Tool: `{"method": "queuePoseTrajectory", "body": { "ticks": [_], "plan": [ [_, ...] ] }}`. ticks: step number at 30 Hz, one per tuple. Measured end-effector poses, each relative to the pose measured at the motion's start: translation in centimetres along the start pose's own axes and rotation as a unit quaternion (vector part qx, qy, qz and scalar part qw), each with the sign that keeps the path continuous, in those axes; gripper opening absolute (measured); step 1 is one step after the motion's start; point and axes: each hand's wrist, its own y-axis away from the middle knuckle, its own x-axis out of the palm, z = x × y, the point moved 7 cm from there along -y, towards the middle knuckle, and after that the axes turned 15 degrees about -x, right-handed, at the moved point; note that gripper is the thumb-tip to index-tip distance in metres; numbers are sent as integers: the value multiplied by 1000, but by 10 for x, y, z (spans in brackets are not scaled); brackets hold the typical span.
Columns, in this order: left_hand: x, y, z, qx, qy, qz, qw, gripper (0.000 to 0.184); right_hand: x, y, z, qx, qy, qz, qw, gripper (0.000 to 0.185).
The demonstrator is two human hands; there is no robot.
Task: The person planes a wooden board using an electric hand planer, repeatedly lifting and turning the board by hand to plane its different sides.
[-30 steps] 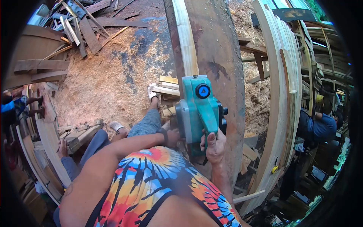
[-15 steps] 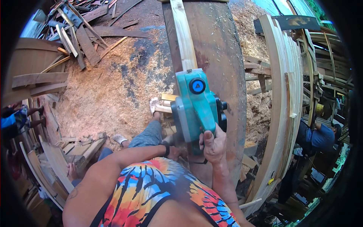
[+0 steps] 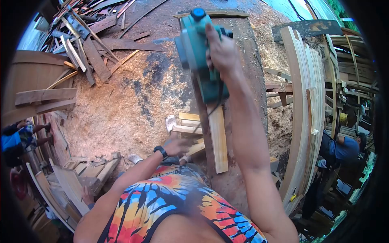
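My right hand point(image 3: 223, 52) grips the rear handle of a green electric planer point(image 3: 198, 44), arm stretched far forward. The planer rests on a narrow wooden strip point(image 3: 218, 139) lying on a long, dark workbench point(image 3: 243, 52). Behind the planer, the strip's near end shows pale and smooth; the tool covers its far part. A dark cord hangs from the back of the planer. My left hand point(image 3: 178, 146), with a black watch on the wrist, is off the bench at its left side. Its fingers look extended and hold nothing, though slightly blurred.
Short wood pieces point(image 3: 188, 123) lie left of the bench, near my feet. Long boards point(image 3: 302, 109) are stacked at the right. Scrap wood point(image 3: 87, 44) is heaped at the far left, and shavings cover the ground. Another person point(image 3: 346, 148) is at the right, and one more at the left edge.
My right hand has moved the planer forward along the strip to the bench's far end, baring the near end. My left hand has shifted left and forward, away from behind the planer.
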Motion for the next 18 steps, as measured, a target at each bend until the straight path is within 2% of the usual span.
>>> {"method": "queuePoseTrajectory", "body": {
  "ticks": [1,2,5,6,8,9,10,13,14,17,18],
  "plan": [
    [-6,-3,1,22,6,-37,999,37,4,-19,5,-1,13,3,1000,63],
    [-13,19,-24,-17,122,-11,992,31,10,-40,-1,-11,-22,12,1000,62],
    [-12,1,19,-29,203,-89,975,25,19,-63,-12,-40,-115,37,992,62],
    [-13,3,23,-23,177,-118,977,21,18,-56,-15,-47,-138,49,988,62],
    [-3,-23,82,-35,183,-137,973,21,13,-38,-13,-28,-152,64,986,57],
    [2,-31,103,-42,187,-145,971,21,10,-20,-12,-25,-127,60,990,56],
    [-3,20,51,-78,78,-210,971,27,6,2,-13,-21,-102,55,993,55],
    [10,64,27,-86,20,-251,964,33,-13,94,-12,1,-50,33,998,53],
    [16,70,31,-40,18,-280,959,35,-20,131,-14,9,-61,26,998,54],
    [34,63,78,-147,-29,-259,954,32,-43,246,-18,38,-39,17,998,55],
    [39,71,74,-142,-78,-269,949,29,-51,284,-20,41,-50,7,998,55]
  ]
}}
